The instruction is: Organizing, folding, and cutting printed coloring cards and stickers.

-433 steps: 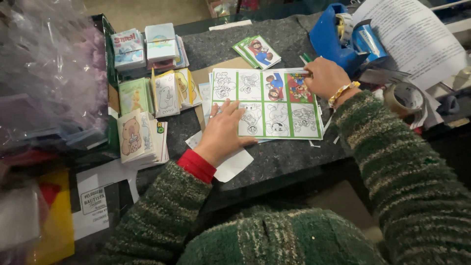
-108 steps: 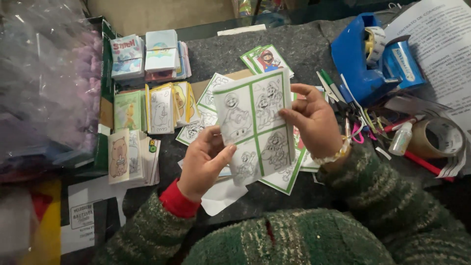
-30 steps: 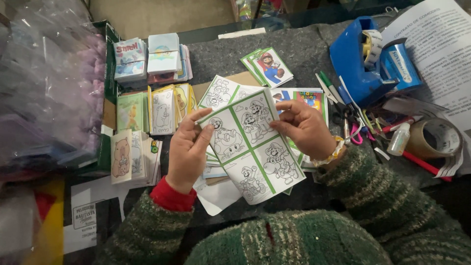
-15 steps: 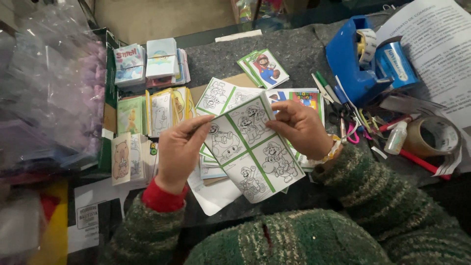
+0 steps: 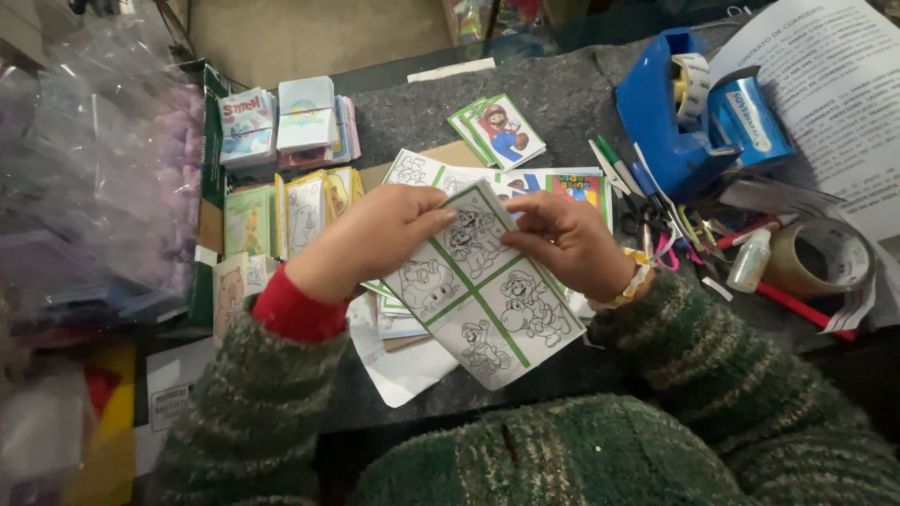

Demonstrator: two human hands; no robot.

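Head view looks down at your desk (image 5: 562, 94), covered in grey felt. Your left hand (image 5: 380, 234) and right hand (image 5: 562, 239) both pinch the top edge of a folded sheet (image 5: 487, 290), fingers closed on the paper from either side. The sheet is white with green borders around black line drawings of cartoon figures; it is lifted off the desk and tilted, its lower corner hanging toward your chest. Your thumbs meet close together near its upper corner.

Under the sheet lie more printed sheets (image 5: 412, 169), one with coloured panels (image 5: 577, 187), and a blank white paper (image 5: 403, 370). Beyond your hands sits a small stack of green-edged cards (image 5: 497, 131). To the left, rows of small booklets (image 5: 281, 122) stand in a green box (image 5: 211, 112), next to a heap of clear plastic bags (image 5: 94, 169).

To the right you have a blue tape dispenser (image 5: 666, 112), a cluster of pens (image 5: 619, 164), a small bottle (image 5: 747, 262), a roll of brown tape (image 5: 820, 258) and a printed document (image 5: 834, 84). A beaded bracelet (image 5: 630, 281) circles your right wrist
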